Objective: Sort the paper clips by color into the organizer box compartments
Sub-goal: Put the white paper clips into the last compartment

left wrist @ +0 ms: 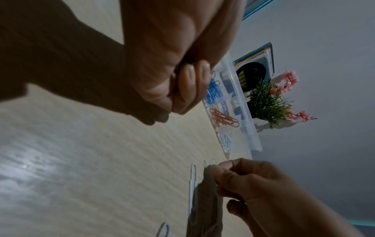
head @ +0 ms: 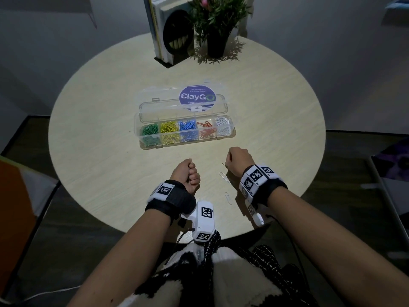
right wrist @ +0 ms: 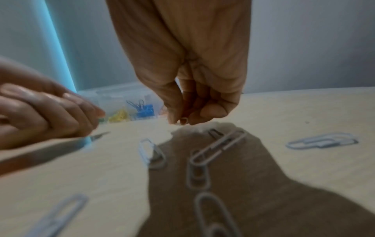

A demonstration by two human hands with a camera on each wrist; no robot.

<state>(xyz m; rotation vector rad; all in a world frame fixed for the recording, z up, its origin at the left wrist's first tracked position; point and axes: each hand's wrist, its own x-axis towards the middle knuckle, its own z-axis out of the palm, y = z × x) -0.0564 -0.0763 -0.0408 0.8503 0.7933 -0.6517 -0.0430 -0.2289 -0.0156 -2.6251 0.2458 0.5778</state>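
The clear organizer box (head: pixel 137 129) lies open mid-table with its lid (head: pixel 155 107) folded back. Its compartments hold green, yellow, blue, orange and white clips, left to right. My right hand (head: pixel 227 163) hovers just in front of the box and pinches a white paper clip (right wrist: pixel 183 120) between thumb and fingertips. Several white clips (right wrist: pixel 217 147) lie loose on the table under and around that hand; two of them (head: pixel 223 176) show in the head view. My left hand (head: pixel 190 171) is curled into a fist left of the right hand, and nothing shows inside it (left wrist: pixel 188 89).
The round wooden table (head: pixel 99 129) carries a stand of books (head: pixel 168 29) and a potted plant (head: pixel 217 25) at its far edge. A dark floor surrounds the table. My lap and the cables of the wrist cameras sit at the near edge.
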